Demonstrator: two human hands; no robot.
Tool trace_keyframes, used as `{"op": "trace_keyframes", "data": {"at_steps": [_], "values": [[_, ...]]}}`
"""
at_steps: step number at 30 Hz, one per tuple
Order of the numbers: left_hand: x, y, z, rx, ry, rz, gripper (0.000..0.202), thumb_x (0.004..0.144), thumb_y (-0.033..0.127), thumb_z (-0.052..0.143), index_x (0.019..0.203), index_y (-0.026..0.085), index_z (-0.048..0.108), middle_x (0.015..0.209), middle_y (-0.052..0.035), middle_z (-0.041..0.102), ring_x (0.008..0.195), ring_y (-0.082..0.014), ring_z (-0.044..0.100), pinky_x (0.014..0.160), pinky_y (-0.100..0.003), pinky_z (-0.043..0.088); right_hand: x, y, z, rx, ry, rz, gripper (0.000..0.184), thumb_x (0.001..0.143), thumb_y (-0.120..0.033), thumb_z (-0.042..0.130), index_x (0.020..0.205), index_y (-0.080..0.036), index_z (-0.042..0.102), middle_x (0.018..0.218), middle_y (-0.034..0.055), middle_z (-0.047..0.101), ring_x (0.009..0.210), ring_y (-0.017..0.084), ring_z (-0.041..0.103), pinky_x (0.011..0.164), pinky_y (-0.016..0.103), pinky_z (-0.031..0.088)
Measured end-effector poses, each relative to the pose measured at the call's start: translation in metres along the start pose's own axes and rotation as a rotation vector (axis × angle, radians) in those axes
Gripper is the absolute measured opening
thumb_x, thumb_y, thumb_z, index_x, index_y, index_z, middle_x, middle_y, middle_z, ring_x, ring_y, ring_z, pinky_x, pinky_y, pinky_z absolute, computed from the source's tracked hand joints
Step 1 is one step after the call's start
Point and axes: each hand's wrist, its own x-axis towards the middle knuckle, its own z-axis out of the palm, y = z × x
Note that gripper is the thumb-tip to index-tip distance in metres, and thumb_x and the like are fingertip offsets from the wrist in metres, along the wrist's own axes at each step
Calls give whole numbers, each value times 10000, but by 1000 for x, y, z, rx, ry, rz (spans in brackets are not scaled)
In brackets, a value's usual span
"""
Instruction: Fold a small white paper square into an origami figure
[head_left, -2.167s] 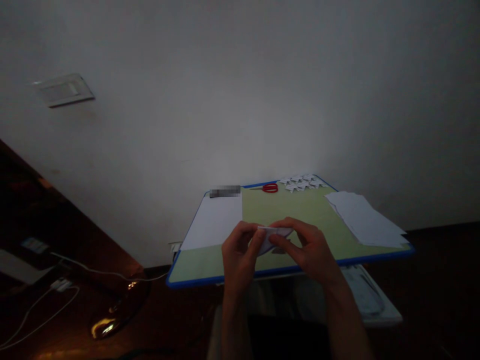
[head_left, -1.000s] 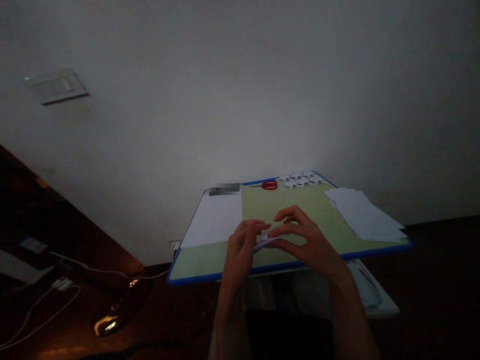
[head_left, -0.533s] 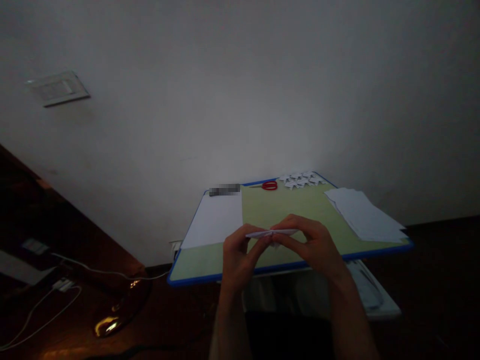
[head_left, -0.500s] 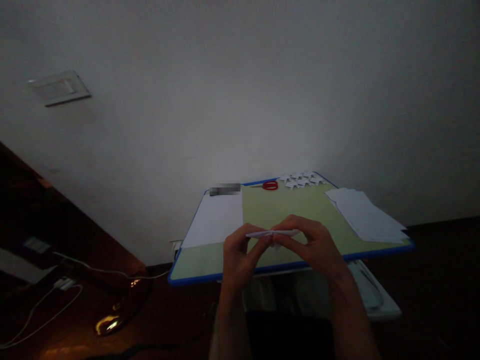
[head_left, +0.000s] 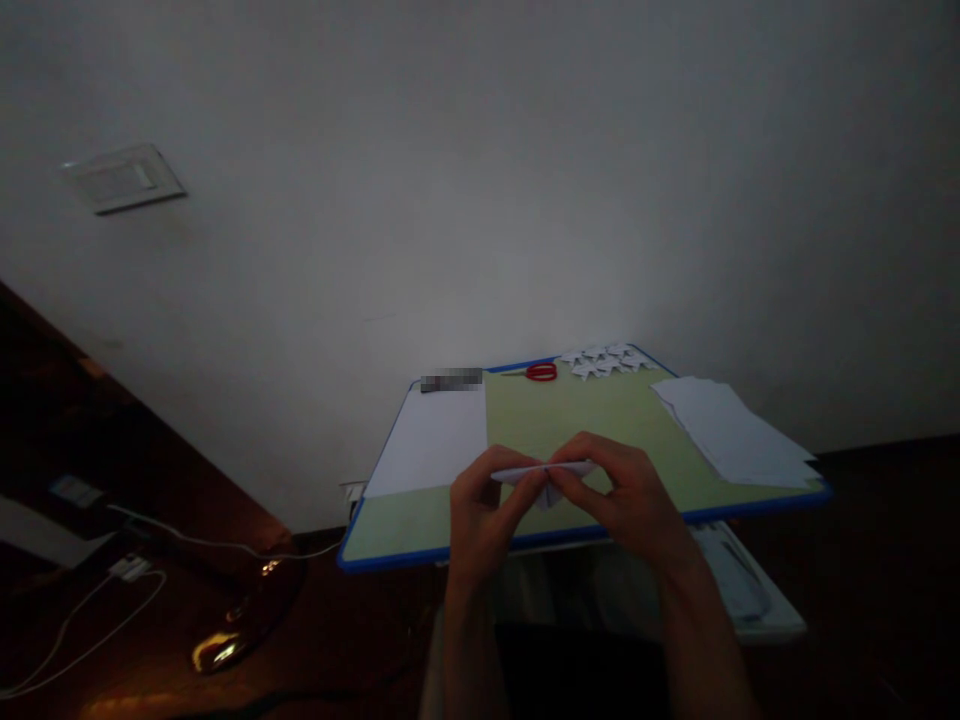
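A small piece of folded white paper [head_left: 550, 492] is held up above the near part of the table. My left hand [head_left: 484, 515] pinches it from the left, thumb below and fingers behind. From the right, my right hand [head_left: 626, 500] grips it the same way, and the two thumb tips meet near its middle. A flap points downward below the thumbs, while thin edges stick out to both sides. Part of the paper is hidden behind my fingers.
Along the table's [head_left: 600, 410] far edge lie red-handled scissors [head_left: 541, 372], several folded white paper shapes [head_left: 607, 362] and a blurred-out dark item [head_left: 451, 380]. White sheets lie left [head_left: 431, 440] and in a stack [head_left: 731, 430] right. A wall [head_left: 480, 200] stands behind.
More of the paper's downward flap shows below my thumbs now. Both hands keep their pinch and have barely shifted.
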Motion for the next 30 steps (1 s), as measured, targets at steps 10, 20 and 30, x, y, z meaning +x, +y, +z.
{"op": "trace_keyframes", "data": {"at_steps": [10,20,30], "values": [[0,-6,0,-38,112,41,200,890,333,792,797,171,719,761,-20,662,726,-153,601,681,-264,471,-3,3,8,116,38,76,295,913,-248,774,1206,-280,756,1019,23,787,904,191,723,826,324,562],[2,-4,6,-111,103,-21,231,852,378,826,840,160,747,766,-23,671,704,-149,602,642,-249,463,-7,4,19,264,194,158,295,866,-302,823,1079,-262,623,900,-1,702,786,164,687,677,267,550],[1,-10,6,-183,206,79,190,876,265,812,735,170,729,702,15,600,672,-115,541,623,-231,429,1,9,18,173,28,126,184,885,-339,795,817,-218,673,770,-12,657,746,160,622,712,284,497]]}}
